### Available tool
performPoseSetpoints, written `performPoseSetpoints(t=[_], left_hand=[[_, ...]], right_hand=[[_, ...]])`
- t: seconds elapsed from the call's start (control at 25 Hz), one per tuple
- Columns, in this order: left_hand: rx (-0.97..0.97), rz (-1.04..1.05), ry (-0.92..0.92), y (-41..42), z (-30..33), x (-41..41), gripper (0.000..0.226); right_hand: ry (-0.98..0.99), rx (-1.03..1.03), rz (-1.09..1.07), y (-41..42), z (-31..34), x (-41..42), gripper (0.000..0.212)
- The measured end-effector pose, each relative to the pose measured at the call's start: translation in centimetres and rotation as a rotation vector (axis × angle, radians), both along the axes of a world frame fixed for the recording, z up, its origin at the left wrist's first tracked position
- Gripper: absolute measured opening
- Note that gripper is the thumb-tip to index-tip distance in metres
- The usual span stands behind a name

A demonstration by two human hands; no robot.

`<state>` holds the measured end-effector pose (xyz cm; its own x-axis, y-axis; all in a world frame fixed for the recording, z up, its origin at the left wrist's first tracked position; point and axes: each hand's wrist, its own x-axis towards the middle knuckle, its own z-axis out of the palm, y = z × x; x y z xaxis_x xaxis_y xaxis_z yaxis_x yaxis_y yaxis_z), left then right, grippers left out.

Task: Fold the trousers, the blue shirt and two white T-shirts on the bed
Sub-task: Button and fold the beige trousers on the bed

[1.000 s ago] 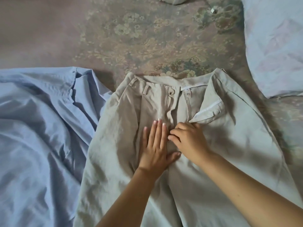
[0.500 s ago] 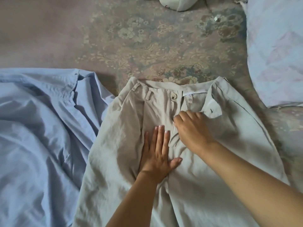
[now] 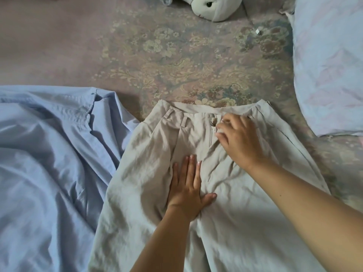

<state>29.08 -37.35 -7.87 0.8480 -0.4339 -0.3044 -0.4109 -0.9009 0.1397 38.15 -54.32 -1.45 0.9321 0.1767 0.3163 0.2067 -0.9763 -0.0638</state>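
Dim, soft light w/ faint shadows; right hand (image 3: 238,141) fingertips motion-blurred; slight wide-angle stretch at 3 & 9 o'clock edges.

Trousers (image 3: 225,193): beige matt woven cloth, creased. Blue shirt (image 3: 49,163): thin crinkled cloth. Bed (image 3: 176,55): floral matt fabric.

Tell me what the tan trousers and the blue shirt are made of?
The trousers look like a light woven cloth, maybe cotton or linen: matte, with many fine, sharp creases. The blue shirt looks like thin woven cotton, also matte, lying in soft rumpled folds with a stitched collar. The exact fibre cannot be told from a picture.
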Motion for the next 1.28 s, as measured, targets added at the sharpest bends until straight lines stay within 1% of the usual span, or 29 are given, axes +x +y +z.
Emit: performPoseSetpoints(t=[0.04, 0.08, 0.12, 0.16, 0.24, 0.28, 0.32, 0.36, 0.4, 0.44, 0.48, 0.56, 0.6, 0.64, 0.72, 0.8, 0.84, 0.92, 1.0, 1.08, 1.12, 1.2, 1.28], left_hand=[[0.001, 0.000, 0.033, 0.0, 0.2, 0.0, 0.092], [0.015, -0.010, 0.048, 0.0, 0.4, 0.1, 0.091], [0.052, -0.023, 0.062, -0.1, 0.7, 0.2, 0.090], [0.099, -0.031, 0.080, -0.2, 0.8, 0.2, 0.089], [0.137, -0.049, 0.093, -0.4, 0.9, 0.3, 0.088], [0.134, -0.057, 0.095, -0.3, 0.7, 0.3, 0.089], [0.108, -0.051, 0.078, -0.1, 0.7, 0.4, 0.092], [0.051, -0.035, 0.050, 0.1, 1.1, 0.4, 0.095], [-0.050, -0.004, -0.016, 0.3, 1.2, 0.3, 0.095], [-0.199, 0.031, -0.076, 0.5, 1.7, 0.5, 0.090], [-0.338, 0.060, -0.128, 0.6, 2.5, 1.2, 0.080], [-0.529, 0.113, -0.250, -0.2, 5.2, 3.4, 0.061], [-0.575, 0.131, -0.300, -1.0, 6.9, 4.7, 0.058], [-0.596, 0.140, -0.286, -2.1, 8.5, 6.0, 0.057], [-0.537, 0.164, -0.098, -4.3, 10.9, 8.0, 0.056], [-0.405, 0.182, 0.035, -5.2, 11.4, 9.5, 0.041], [-0.385, 0.215, 0.063, -5.2, 11.5, 10.1, 0.032], [-0.451, 0.331, 0.126, -5.0, 11.4, 10.5, 0.021], [-0.520, 0.413, 0.181, -5.0, 11.4, 10.4, 0.022], [-0.585, 0.454, 0.222, -5.0, 11.3, 10.2, 0.021], [-0.606, 0.467, 0.248, -5.0, 11.3, 10.2, 0.017], [-0.649, 0.500, 0.301, -5.2, 11.1, 10.2, 0.013], [-0.670, 0.522, 0.302, -5.4, 10.9, 10.1, 0.011]], right_hand=[[0.037, 0.080, -0.135, 0.3, 0.6, 0.5, 0.020], [0.119, 0.160, -0.295, 0.8, 1.0, 1.3, 0.029], [0.240, 0.246, -0.445, 1.2, 1.5, 2.1, 0.035], [0.347, 0.325, -0.552, 1.5, 1.7, 3.0, 0.037], [0.470, 0.488, -0.652, 1.8, 2.2, 4.1, 0.025], [0.483, 0.565, -0.689, 1.6, 2.2, 3.8, 0.017], [0.503, 0.633, -0.721, 1.4, 2.5, 2.9, 0.011], [0.516, 0.715, -0.752, 1.0, 2.5, 1.6, 0.021], [0.540, 0.816, -0.779, 0.6, 2.4, 0.0, 0.028], [0.551, 0.918, -0.798, 0.3, 2.3, -1.5, 0.025], [0.550, 1.000, -0.809, -0.1, 2.4, -2.9, 0.020], [0.554, 1.067, -0.785, -0.7, 2.7, -4.6, 0.025], [0.562, 1.075, -0.764, -0.9, 3.0, -5.1, 0.021], [0.566, 1.087, -0.742, -1.0, 3.4, -5.6, 0.018], [0.565, 1.151, -0.703, -1.0, 3.9, -6.3, 0.018], [0.573, 1.244, -0.684, -0.7, 4.3, -6.7, 0.025], [0.574, 1.296, -0.687, -0.6, 4.4, -6.7, 0.028], [0.577, 1.366, -0.698, -0.5, 4.8, -6.7, 0.024], [0.585, 1.403, -0.678, -0.5, 4.9, -6.9, 0.019], [0.616, 1.411, -0.626, -0.3, 5.1, -7.2, 0.024], [0.632, 1.414, -0.609, -0.1, 5.2, -7.4, 0.023], [0.646, 1.435, -0.596, -0.1, 5.4, -7.8, 0.014], [0.647, 1.445, -0.583, -0.3, 5.5, -8.1, 0.014]])
